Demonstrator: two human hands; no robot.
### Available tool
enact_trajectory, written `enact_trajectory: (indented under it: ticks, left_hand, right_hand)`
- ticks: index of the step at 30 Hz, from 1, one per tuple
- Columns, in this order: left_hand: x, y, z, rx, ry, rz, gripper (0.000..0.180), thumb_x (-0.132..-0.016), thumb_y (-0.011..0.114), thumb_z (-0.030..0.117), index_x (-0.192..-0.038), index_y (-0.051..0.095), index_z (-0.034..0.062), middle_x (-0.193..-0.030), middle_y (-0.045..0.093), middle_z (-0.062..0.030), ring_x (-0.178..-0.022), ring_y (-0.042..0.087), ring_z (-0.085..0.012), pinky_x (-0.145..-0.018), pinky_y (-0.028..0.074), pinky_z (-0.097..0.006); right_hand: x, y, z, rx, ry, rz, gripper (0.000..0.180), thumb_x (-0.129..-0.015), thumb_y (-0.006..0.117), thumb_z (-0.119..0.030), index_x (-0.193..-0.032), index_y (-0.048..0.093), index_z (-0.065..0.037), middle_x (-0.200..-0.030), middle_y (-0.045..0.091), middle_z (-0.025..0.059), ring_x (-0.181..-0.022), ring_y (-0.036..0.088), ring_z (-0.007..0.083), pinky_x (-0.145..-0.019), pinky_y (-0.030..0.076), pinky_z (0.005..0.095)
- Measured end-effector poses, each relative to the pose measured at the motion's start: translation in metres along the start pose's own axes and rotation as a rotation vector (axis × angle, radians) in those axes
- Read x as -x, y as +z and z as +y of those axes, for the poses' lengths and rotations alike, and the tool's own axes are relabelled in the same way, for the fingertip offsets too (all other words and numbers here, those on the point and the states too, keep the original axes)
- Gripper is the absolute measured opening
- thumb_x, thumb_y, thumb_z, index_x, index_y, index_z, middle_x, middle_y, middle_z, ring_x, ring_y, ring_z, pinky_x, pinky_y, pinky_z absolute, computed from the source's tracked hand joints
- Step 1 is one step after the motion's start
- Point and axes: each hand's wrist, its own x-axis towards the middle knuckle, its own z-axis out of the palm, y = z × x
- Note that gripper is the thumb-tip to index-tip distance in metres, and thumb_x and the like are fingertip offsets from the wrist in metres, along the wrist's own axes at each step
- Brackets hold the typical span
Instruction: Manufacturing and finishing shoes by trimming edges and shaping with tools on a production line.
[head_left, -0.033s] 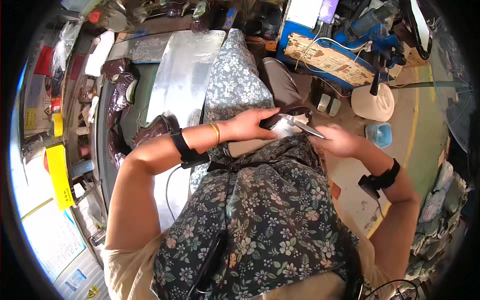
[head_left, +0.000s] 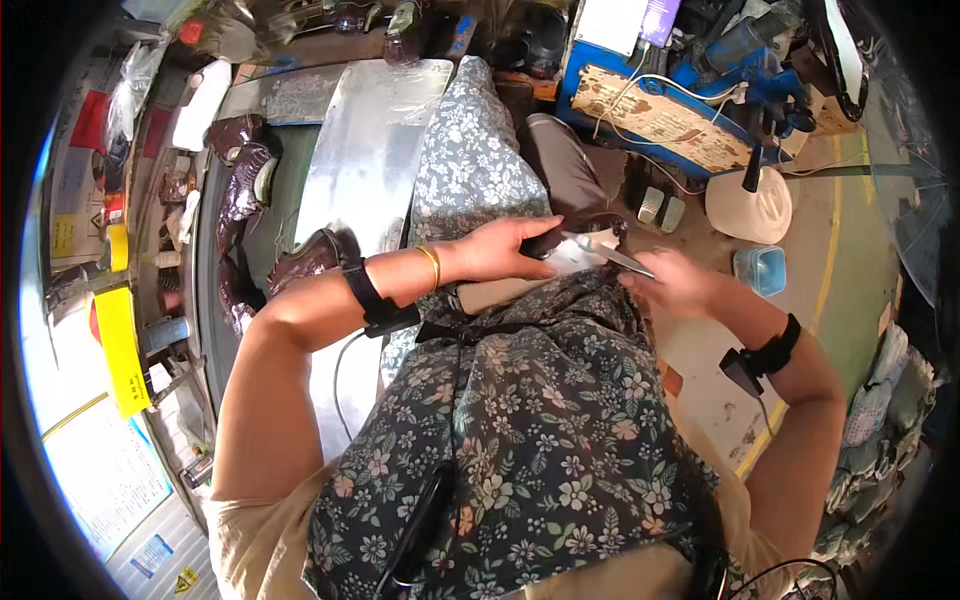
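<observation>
Over my lap, my left hand (head_left: 510, 248) grips a dark brown shoe (head_left: 543, 244) between thumb and fingers. A white surface (head_left: 575, 262) shows on the shoe's near side. My right hand (head_left: 672, 282), smeared by motion, is closed round a slim metal knife (head_left: 628, 260). Its blade points left and lies over the white part, close to my left fingertips; whether it touches cannot be made out. The knife's handle is hidden in my right hand. A dark flowered apron (head_left: 520, 420) covers my front.
Left of me, glossy dark brown shoes (head_left: 245, 190) stand along a green-grey conveyor (head_left: 290, 185), beside a shiny metal plate (head_left: 365, 150). Ahead to the right is a blue-framed machine (head_left: 650, 110). A white jug (head_left: 750, 205) and blue plastic tub (head_left: 760, 270) sit on the floor.
My right hand and the knife have shifted slightly right and down, and the hand is now blurred. My left hand and the shoe stay nearly in place.
</observation>
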Motion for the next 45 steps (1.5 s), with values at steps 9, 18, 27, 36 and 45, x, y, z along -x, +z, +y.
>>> enact_trajectory:
  ticks: [9, 18, 27, 36, 45]
  left_hand:
    - [-0.008, -0.009, 0.014, -0.115, -0.018, -0.035, 0.09, -0.081, 0.075, 0.039, -0.15, 0.028, 0.0059, -0.143, 0.044, -0.0215, -0.132, 0.044, -0.0333, -0.109, 0.036, -0.038]
    - [-0.052, -0.005, 0.026, 0.443, -0.478, -0.142, 0.066, -0.078, 0.076, 0.035, -0.126, 0.056, -0.0048, -0.117, 0.063, -0.0135, -0.108, 0.056, -0.0216, -0.094, 0.042, -0.033]
    - [-0.042, 0.004, 0.017, -0.12, -0.116, -0.129, 0.065, -0.092, 0.06, 0.046, -0.129, 0.046, -0.005, -0.114, 0.061, -0.0251, -0.108, 0.06, -0.0383, -0.09, 0.047, -0.041]
    - [-0.032, 0.0, 0.003, -0.063, -0.218, -0.09, 0.084, -0.069, 0.077, 0.062, -0.111, 0.057, -0.0068, -0.106, 0.065, -0.0219, -0.101, 0.062, -0.032, -0.087, 0.048, -0.038]
    - [0.097, -0.154, 0.051, -0.168, -0.672, 0.299, 0.074, -0.078, 0.063, 0.068, -0.111, 0.064, 0.0011, -0.103, 0.069, -0.0144, -0.099, 0.067, -0.0231, -0.085, 0.051, -0.033]
  right_hand:
    - [-0.053, 0.055, 0.079, 0.138, -0.588, 0.537, 0.016, -0.085, 0.067, -0.014, -0.095, 0.06, -0.003, -0.087, 0.058, 0.0142, -0.072, 0.059, 0.0361, -0.058, 0.047, 0.0428]
    - [-0.022, 0.054, 0.066, 0.269, -0.494, 0.622, 0.017, -0.082, 0.068, -0.016, -0.087, 0.059, -0.003, -0.09, 0.059, 0.0122, -0.073, 0.061, 0.0344, -0.06, 0.048, 0.0439]
    - [0.04, 0.044, -0.026, -0.549, 0.069, 0.503, 0.037, -0.097, 0.053, -0.037, -0.098, 0.058, 0.0, -0.082, 0.061, 0.0216, -0.076, 0.058, 0.038, -0.069, 0.047, 0.0425]
    - [0.002, 0.045, -0.046, -0.42, 0.095, 0.522, 0.04, -0.099, 0.05, -0.038, -0.101, 0.056, 0.001, -0.082, 0.062, 0.0217, -0.079, 0.061, 0.0345, -0.072, 0.047, 0.0441]
    - [-0.068, 0.0, -0.089, -0.435, -0.055, 0.436, 0.03, -0.093, 0.063, -0.03, -0.097, 0.047, -0.004, -0.083, 0.058, 0.007, -0.071, 0.056, 0.0164, -0.067, 0.048, 0.0347]
